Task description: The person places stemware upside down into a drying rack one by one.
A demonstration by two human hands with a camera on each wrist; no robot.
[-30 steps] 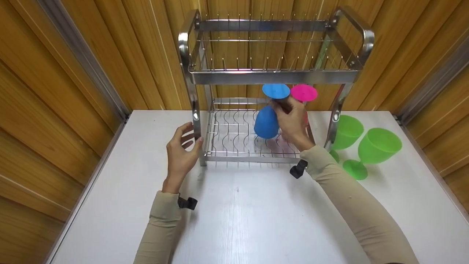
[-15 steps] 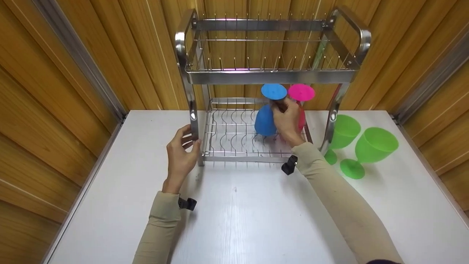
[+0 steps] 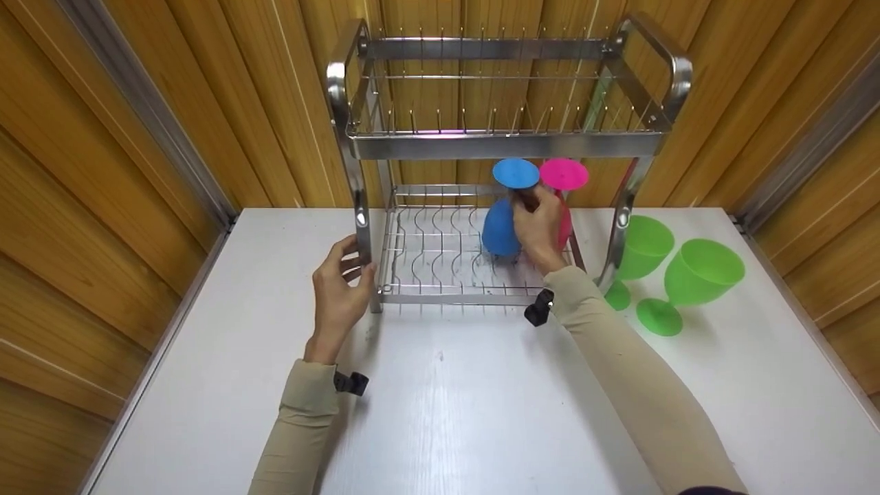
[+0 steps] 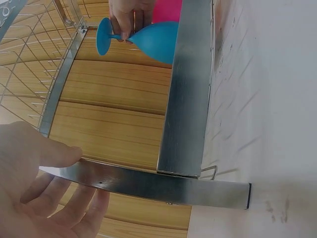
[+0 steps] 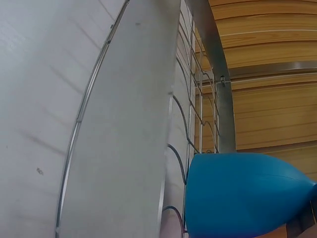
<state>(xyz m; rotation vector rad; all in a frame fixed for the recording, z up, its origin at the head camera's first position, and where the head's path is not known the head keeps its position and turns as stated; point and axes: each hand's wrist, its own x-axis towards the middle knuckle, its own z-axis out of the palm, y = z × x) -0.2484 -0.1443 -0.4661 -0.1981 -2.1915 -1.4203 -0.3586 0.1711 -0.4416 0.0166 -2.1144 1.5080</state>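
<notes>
A blue goblet (image 3: 501, 228) is upside down at the lower tier of the metal dish rack (image 3: 509, 146), its round foot on top. My right hand (image 3: 540, 223) pinches its stem. In the right wrist view the goblet's bowl (image 5: 242, 193) has its rim right at the wavy wires. Just right of it a pink goblet (image 3: 564, 174) stands inverted, partly hidden by the hand. My left hand (image 3: 342, 295) is around the rack's left front post (image 3: 362, 227); in the left wrist view the thumb and fingers lie on either side of this post.
Two green goblets (image 3: 705, 271) stand upright on the white table (image 3: 440, 412) to the right of the rack, one partly behind its right post. The rack's upper tier has upright wire prongs. Wood-panelled walls (image 3: 172, 124) enclose the table at the back and sides.
The right hand and the blue goblet have shifted slightly down and closer to the pink goblet. The left hand stays at the post. The whole head view has drifted a little.
</notes>
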